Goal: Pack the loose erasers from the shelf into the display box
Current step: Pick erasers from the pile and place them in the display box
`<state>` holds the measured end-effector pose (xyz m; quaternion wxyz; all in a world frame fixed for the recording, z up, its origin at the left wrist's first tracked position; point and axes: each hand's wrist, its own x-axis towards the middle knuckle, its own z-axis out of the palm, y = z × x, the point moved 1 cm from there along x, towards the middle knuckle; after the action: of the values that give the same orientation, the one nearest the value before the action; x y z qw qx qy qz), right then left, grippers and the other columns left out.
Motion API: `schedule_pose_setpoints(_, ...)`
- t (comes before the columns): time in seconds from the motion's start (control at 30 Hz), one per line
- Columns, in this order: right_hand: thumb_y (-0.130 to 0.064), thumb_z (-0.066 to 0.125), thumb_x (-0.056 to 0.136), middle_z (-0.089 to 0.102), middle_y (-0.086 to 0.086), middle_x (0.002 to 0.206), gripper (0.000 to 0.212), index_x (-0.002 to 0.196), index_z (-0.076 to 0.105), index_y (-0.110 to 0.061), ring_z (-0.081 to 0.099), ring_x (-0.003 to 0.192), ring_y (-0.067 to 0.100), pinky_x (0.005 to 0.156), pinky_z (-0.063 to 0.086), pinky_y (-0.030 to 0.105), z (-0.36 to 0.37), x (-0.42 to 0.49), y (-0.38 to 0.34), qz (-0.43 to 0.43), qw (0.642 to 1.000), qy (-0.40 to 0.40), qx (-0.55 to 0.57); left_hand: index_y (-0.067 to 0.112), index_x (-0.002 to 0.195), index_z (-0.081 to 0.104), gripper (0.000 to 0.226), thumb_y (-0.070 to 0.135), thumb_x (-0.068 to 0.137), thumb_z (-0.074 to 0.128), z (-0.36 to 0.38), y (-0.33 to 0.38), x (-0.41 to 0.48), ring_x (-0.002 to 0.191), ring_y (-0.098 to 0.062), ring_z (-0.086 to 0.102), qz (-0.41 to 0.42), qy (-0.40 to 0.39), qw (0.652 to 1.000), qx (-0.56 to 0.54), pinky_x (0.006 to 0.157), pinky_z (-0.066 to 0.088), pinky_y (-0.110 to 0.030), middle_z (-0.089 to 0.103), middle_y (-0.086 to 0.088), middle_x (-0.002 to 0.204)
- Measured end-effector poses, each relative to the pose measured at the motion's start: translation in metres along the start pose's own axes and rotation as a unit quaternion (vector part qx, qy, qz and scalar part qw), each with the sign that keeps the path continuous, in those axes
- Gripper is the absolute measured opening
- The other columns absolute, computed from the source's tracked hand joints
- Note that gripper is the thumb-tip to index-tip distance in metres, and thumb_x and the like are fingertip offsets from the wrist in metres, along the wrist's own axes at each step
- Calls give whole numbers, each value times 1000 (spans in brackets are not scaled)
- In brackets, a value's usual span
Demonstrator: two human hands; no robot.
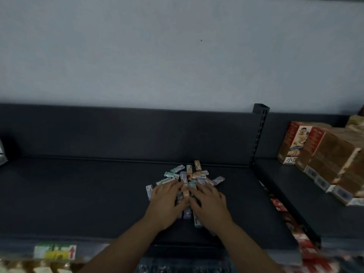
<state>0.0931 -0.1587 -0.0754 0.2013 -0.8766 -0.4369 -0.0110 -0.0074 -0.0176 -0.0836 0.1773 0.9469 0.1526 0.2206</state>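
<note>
Both hands, left [167,201] and right [209,205], lie flat, grip released, on small boxy erasers [189,174] on dark shelf [78,194].

Both forearms reach forward, left hand [167,201] and right hand [209,203] palm-down, fingers seemingly spread flat.

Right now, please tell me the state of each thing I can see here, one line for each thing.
Erasers: loose, heaped in a pile on the shelf, not packed.
Left hand: palm down, spread over the pile's near left part.
Right hand: palm down, spread over the near right part.
Shelf: dark, bearing the pile.
Snack boxes: closed, stacked on the neighbouring shelf at right.
Display box: not in view.
</note>
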Motion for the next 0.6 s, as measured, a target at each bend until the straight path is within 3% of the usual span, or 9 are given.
schedule_pose_setpoints(0.1, -51, 29, 98, 33, -18, 151, 44, 140, 39, -44, 18, 143, 9, 112, 17, 38, 2, -2, 2, 4, 1000, 22, 6, 40, 138, 36, 43, 53, 97, 33, 2, 0, 0, 134, -5, 29, -11, 18, 1000, -11, 108, 14, -28, 37, 19, 144)
schedule_pose_setpoints(0.3, -51, 33, 97, 42, -21, 144, 40, 135, 45, -43, 25, 140, 7, 110, 23, 35, 2, -2, 2, -3, 999, 47, 9, 34, 140, 30, 48, 49, 95, 38, 2, -1, 0, 130, -5, 31, -28, 20, 998, -55, 108, 14, -28, 40, 17, 138)
schedule_pose_setpoints(0.47, -48, 34, 98, 47, -21, 137, 37, 131, 50, -40, 32, 134, 5, 108, 28, 36, 1, -2, 2, -3, 998, 57, 31, 39, 113, 41, 28, 49, 88, 46, -5, 3, -3, 117, -3, 37, -11, 37, 994, -99, 98, 20, -26, 44, 19, 117)
schedule_pose_setpoints(0.6, -38, 43, 98, 56, -15, 128, 32, 126, 57, -31, 45, 124, 9, 104, 35, 35, -2, 0, 1, 14, 995, 77, 59, 38, 94, 49, 26, 52, 74, 58, -8, 4, -6, 121, 0, 27, 24, 18, 997, -76, 97, 16, -27, 37, 18, 120)
